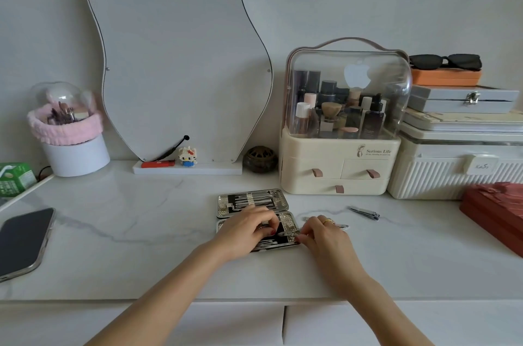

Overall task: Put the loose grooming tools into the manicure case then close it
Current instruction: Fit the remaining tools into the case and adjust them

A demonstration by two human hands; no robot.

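Observation:
The manicure case [252, 202] lies open on the white marble table, its far half filled with several steel tools under straps. My left hand [245, 229] rests curled on the near half and pinches at a strap there. My right hand [322, 235] pinches a small steel tool [291, 232] at the case's right edge, its tip over the near half. A loose nail clipper [365, 213] lies on the table to the right. Another loose steel tool [341, 226] pokes out from behind my right hand.
A phone [24, 242] lies at the left. A cream cosmetics organiser [339, 164] and a white ribbed box [452, 176] stand behind the case, a red box [498, 212] at the right. A wavy mirror [175, 62] leans on the wall.

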